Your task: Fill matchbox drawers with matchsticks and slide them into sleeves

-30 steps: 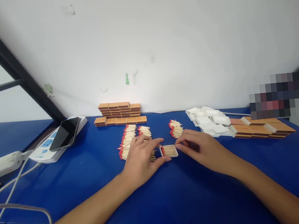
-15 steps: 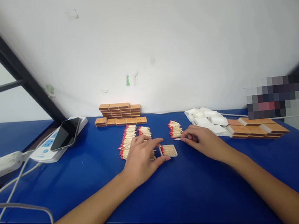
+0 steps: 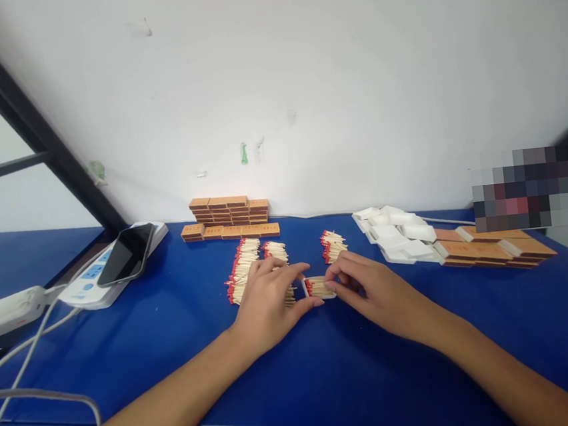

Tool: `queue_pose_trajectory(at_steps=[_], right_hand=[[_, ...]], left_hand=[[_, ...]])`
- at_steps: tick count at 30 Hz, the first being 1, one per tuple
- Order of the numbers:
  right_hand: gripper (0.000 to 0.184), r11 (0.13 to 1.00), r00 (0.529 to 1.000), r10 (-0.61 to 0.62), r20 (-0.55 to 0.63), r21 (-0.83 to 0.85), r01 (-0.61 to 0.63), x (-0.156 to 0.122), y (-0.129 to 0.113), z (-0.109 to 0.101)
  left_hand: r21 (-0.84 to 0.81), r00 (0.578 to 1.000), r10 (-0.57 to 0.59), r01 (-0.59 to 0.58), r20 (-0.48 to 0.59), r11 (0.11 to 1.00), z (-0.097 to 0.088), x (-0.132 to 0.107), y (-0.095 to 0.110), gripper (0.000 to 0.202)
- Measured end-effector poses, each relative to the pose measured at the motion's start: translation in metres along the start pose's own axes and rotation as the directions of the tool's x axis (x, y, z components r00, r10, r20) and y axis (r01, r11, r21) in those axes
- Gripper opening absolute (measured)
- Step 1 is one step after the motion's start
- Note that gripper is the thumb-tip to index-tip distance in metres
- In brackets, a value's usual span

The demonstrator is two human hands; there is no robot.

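A small white matchbox tray [image 3: 305, 291] lies on the blue table, with red-headed matches [image 3: 316, 286] side by side in it. My left hand [image 3: 269, 295] steadies the tray's left end, thumb and index finger on either side. Over the tray's right end, my right hand [image 3: 358, 279] is pinched at the tail of a match, largely hidden by the fingertips. Just behind that hand is a small heap of matches [image 3: 334, 245]. Two longer rows of matches, the left one [image 3: 244, 267] and the right one [image 3: 274, 250], lie partly under my left hand.
Closed orange matchboxes [image 3: 228, 213] are stacked against the wall. At right lie a pile of white trays [image 3: 396, 232] and orange box sleeves [image 3: 493, 246]. A phone [image 3: 126, 253] rests on a power strip [image 3: 91, 295] at left, near white cables [image 3: 26, 351].
My right hand has moved left and nearer, from the small match heap to the tray's right end, with its fingers still pinched. My left hand has stayed at the tray.
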State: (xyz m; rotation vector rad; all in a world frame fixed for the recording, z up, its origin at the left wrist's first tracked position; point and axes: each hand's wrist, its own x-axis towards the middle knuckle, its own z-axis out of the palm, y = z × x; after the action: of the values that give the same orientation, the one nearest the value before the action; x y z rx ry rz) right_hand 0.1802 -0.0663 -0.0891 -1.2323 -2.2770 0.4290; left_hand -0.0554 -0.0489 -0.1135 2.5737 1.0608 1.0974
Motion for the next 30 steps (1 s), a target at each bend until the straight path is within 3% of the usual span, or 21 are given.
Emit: queue_pose_trajectory(at_steps=[10,15,25,30], right_hand=[[0.014,1.000,0.999,0.001,0.054,-0.024,0.000,-0.0047,0.0015,0.0032],[0.014,1.000,1.000,0.028,0.007,0.010,-0.028,-0.0035,0.0011,0.0013],[0.014,0.998,0.997,0.063,0.035,0.003,-0.063,-0.0037,0.0022,0.0054],[0.017,0.997,0.996,0.075,-0.042,0.016,-0.074,-0.0027,0.0083,0.0014]], left_hand=[[-0.002,1.000,0.009,-0.009,-0.010,1.000,0.0001,0.0007,0.0004,0.066],[-0.009,1.000,0.003,-0.003,-0.008,1.000,0.0001,0.0006,-0.0005,0.065],[-0.014,1.000,0.021,-0.021,0.021,1.000,0.0027,-0.0010,-0.0010,0.063],[-0.008,0.999,0.033,-0.033,0.021,0.999,0.0014,-0.0009,-0.0009,0.059]])
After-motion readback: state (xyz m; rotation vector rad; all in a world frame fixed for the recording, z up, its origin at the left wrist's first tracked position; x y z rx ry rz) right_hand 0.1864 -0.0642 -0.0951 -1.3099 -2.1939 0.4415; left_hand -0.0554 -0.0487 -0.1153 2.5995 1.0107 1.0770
